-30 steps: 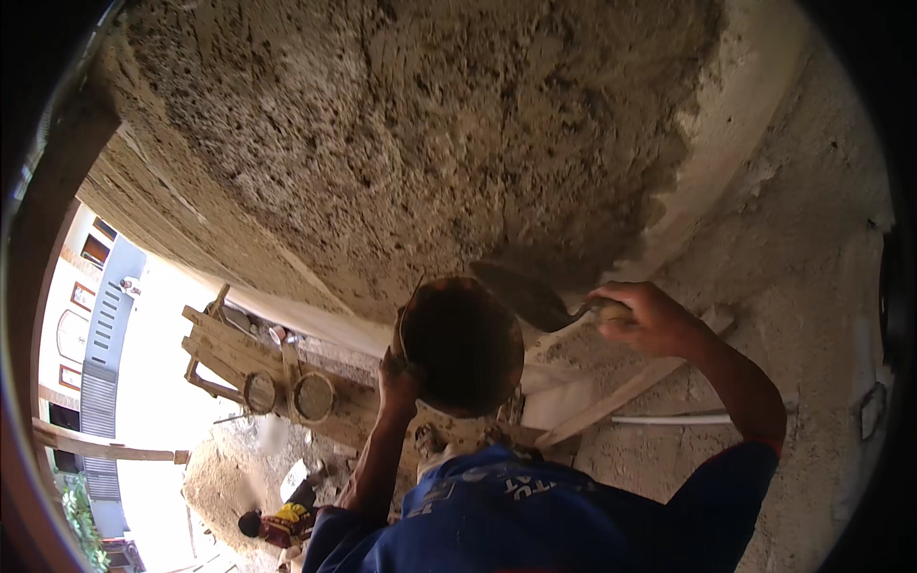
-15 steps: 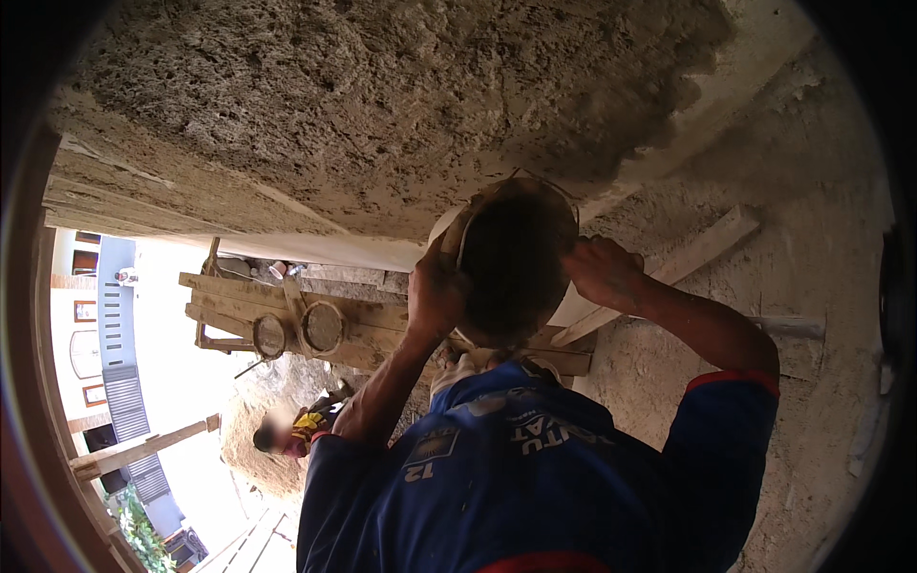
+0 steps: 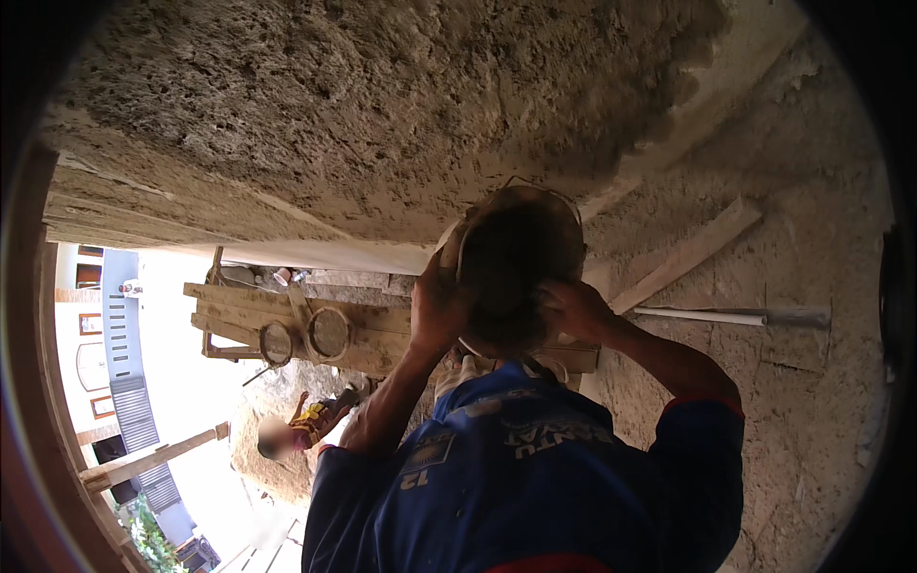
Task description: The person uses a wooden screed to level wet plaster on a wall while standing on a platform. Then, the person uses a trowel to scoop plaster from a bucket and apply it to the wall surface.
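Note:
A mud-stained bucket (image 3: 478, 226) is tilted in front of my chest, its round mouth facing me. The inside is too dark to make out what it holds. My left hand (image 3: 441, 307) grips the bucket's left side, closed around the wall near the rim. Over the right part of the opening is my right hand (image 3: 576, 310), its fingers curled and the tips lost in the shadow inside. Whatever those fingers hold, if anything, is hidden. A thin wire handle (image 3: 521, 180) sticks up past the bucket's far rim. Rough wet plaster (image 3: 382, 115) covers the wall just beyond.
Below runs a plank platform (image 3: 382, 325) with two round mortar-smeared containers, one of them a pail (image 3: 330, 333). A person (image 3: 320, 417) in a yellow-patterned top is lower down by a sand heap (image 3: 253, 449). A wooden board (image 3: 693, 253) and a white pipe (image 3: 702, 315) are at right.
My right hand has moved left and down, from the bucket's right rim to over its opening. The bucket has shifted slightly right. The person below has moved and stretched out an arm.

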`<action>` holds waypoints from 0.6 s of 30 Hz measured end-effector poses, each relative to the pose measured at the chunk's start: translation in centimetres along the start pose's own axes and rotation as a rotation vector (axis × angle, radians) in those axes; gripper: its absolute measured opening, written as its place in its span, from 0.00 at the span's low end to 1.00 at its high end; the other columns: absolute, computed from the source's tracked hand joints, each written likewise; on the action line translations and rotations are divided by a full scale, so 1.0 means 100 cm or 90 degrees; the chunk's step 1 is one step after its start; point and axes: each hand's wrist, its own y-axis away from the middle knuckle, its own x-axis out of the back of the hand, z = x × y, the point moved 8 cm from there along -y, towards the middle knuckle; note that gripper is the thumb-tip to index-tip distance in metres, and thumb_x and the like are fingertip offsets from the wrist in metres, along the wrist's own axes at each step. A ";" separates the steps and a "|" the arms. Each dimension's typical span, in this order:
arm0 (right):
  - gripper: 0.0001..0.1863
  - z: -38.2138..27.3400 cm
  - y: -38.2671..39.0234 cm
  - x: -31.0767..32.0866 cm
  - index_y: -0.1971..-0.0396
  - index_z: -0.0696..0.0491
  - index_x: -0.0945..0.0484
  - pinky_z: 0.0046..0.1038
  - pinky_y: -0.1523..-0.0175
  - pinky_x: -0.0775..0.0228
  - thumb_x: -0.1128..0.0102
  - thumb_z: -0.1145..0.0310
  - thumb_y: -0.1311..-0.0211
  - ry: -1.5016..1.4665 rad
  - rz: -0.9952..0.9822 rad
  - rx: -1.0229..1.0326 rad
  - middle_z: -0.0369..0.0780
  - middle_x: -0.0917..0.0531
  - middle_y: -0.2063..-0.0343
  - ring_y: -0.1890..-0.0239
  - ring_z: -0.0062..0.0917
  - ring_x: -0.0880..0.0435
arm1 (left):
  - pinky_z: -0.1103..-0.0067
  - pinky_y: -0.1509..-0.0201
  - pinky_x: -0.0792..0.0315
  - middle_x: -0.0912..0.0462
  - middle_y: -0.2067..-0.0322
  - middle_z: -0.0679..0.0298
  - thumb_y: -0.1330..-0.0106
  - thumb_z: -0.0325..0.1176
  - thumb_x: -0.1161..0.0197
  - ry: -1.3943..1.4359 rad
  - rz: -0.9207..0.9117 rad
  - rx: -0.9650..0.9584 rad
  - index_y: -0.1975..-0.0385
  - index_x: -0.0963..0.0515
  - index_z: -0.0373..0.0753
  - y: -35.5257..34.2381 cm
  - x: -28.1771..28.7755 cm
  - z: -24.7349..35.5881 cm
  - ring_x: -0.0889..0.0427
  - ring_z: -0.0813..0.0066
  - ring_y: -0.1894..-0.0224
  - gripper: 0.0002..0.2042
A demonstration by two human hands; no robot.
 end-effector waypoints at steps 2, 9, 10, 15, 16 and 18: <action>0.20 -0.010 0.007 0.023 0.55 0.53 0.27 0.38 0.57 0.27 0.40 0.62 0.48 -0.019 0.064 0.042 0.49 0.20 0.66 0.61 0.41 0.20 | 0.84 0.70 0.31 0.26 0.74 0.67 0.50 0.22 0.46 0.015 -0.024 0.144 0.51 0.32 0.29 0.006 0.012 -0.019 0.27 0.81 0.73 0.22; 0.19 -0.031 0.000 0.095 0.58 0.57 0.26 0.38 0.63 0.26 0.41 0.62 0.48 0.198 0.075 0.063 0.49 0.19 0.73 0.69 0.42 0.18 | 0.85 0.79 0.37 0.36 0.82 0.72 0.53 0.24 0.45 0.121 0.083 0.179 0.59 0.30 0.31 0.009 0.021 -0.025 0.36 0.85 0.80 0.18; 0.19 -0.039 -0.001 0.108 0.58 0.57 0.26 0.38 0.63 0.26 0.41 0.62 0.48 0.210 0.093 0.074 0.49 0.19 0.73 0.69 0.42 0.18 | 0.85 0.79 0.37 0.37 0.81 0.72 0.53 0.23 0.45 0.065 0.074 0.191 0.60 0.31 0.32 0.010 0.025 -0.024 0.36 0.84 0.80 0.17; 0.20 -0.092 0.001 0.160 0.58 0.57 0.28 0.37 0.62 0.28 0.38 0.65 0.51 0.184 -0.017 0.091 0.48 0.19 0.71 0.68 0.42 0.18 | 0.85 0.79 0.36 0.36 0.79 0.72 0.55 0.22 0.44 0.180 0.140 0.195 0.60 0.31 0.32 0.020 0.039 -0.027 0.36 0.84 0.80 0.18; 0.20 -0.109 0.004 0.172 0.58 0.57 0.28 0.37 0.62 0.28 0.38 0.65 0.51 0.186 -0.015 0.100 0.48 0.19 0.71 0.68 0.42 0.18 | 0.85 0.78 0.36 0.35 0.78 0.71 0.55 0.21 0.44 0.171 0.152 0.207 0.60 0.31 0.32 0.024 0.044 -0.034 0.35 0.84 0.79 0.18; 0.21 -0.154 0.010 0.199 0.58 0.57 0.32 0.36 0.62 0.29 0.36 0.66 0.51 0.173 -0.014 0.152 0.46 0.21 0.71 0.67 0.40 0.19 | 0.86 0.78 0.35 0.33 0.77 0.71 0.55 0.19 0.45 0.185 0.146 0.182 0.62 0.31 0.33 0.026 0.042 -0.020 0.33 0.84 0.78 0.16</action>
